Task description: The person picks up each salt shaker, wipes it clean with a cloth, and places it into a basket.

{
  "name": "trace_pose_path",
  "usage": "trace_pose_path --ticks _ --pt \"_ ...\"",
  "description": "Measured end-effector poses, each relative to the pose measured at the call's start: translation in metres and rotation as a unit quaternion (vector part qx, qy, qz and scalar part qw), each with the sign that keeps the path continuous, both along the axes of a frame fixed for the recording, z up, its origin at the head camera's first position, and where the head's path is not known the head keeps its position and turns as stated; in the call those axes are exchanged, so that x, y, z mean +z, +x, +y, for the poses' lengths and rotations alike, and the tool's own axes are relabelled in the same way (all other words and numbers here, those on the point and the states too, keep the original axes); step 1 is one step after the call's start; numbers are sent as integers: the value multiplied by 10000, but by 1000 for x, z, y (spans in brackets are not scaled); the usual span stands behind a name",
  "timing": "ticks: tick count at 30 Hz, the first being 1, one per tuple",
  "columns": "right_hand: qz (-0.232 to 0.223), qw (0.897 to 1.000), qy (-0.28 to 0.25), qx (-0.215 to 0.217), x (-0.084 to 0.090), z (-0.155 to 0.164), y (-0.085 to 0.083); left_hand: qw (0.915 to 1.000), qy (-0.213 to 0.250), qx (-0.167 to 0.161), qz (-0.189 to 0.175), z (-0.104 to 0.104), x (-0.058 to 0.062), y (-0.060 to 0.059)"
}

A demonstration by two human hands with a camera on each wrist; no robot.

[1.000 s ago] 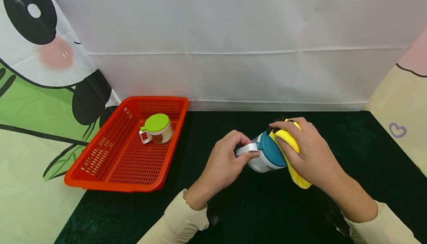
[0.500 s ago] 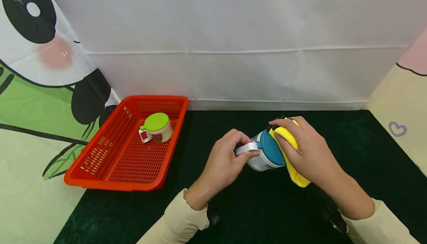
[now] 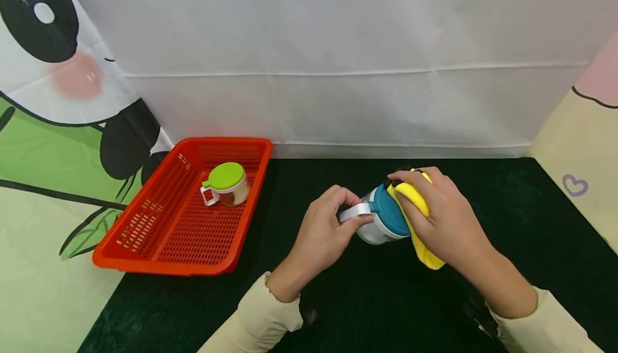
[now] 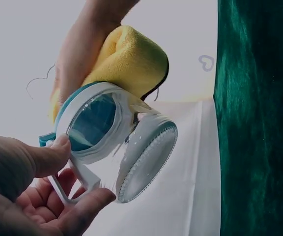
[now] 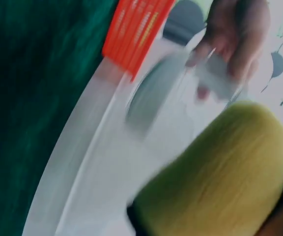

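A person sits at a table covered in a dark green cloth [image 3: 367, 299], both hands meeting above the middle of it. The left hand [image 3: 321, 235] has its thumb and fingers curled round the white handle [image 3: 354, 212] of a small clear jar [image 3: 379, 224] with a teal lid [image 3: 388, 214], holding the jar tipped on its side, just off the cloth. The left wrist view shows the thumb [image 4: 43, 160] pressed on top of the handle and a fingertip beneath it, with the jar's ribbed base [image 4: 149, 162] facing the camera.

The right hand [image 3: 444, 219] presses a folded yellow cloth [image 3: 415, 219] against the teal lid, its fingers bent over the cloth and gripping it. In the right wrist view the yellow cloth [image 5: 225, 177] fills the lower right, and the rest is blurred.

Well to the left of the jar, a red plastic basket [image 3: 159, 235] rests on the table's edge. Inside it, toward the far end, sits a second small jar with a lime green lid [image 3: 226, 184] and a white handle. Behind the jar hangs a white backdrop [image 3: 338, 58], with a panda drawing [image 3: 58, 47] at its left.
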State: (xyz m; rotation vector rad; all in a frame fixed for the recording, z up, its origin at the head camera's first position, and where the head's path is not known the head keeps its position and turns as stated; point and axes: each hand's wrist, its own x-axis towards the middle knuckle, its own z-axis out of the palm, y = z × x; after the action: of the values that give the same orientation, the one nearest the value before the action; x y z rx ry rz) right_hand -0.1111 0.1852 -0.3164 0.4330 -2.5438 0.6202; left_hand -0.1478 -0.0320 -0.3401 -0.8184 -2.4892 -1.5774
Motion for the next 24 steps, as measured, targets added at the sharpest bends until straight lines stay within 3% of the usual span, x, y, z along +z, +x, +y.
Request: trace_pose_path --ticks 7,11,14,18,21,24 --pt "549 9966 473 392 -12 -19 30 9998 161 127 -11 -4 1 -3" --pt "728 9968 85 319 -19 -7 28 9995 283 100 -58 -7 3 -4" --pt "396 9958 -746 341 -21 7 16 9991 395 -62 -156 -10 4 -5" --pt "-573 9832 -1633 584 -10 19 -2 9988 427 -218 -114 -8 1 -3" --pt "-913 9873 -1216 461 2 10 -5 9994 249 -115 217 -4 -2 -1" --pt "-644 9974 -297 160 5 -8 2 9986 13 151 501 1 -1 1"
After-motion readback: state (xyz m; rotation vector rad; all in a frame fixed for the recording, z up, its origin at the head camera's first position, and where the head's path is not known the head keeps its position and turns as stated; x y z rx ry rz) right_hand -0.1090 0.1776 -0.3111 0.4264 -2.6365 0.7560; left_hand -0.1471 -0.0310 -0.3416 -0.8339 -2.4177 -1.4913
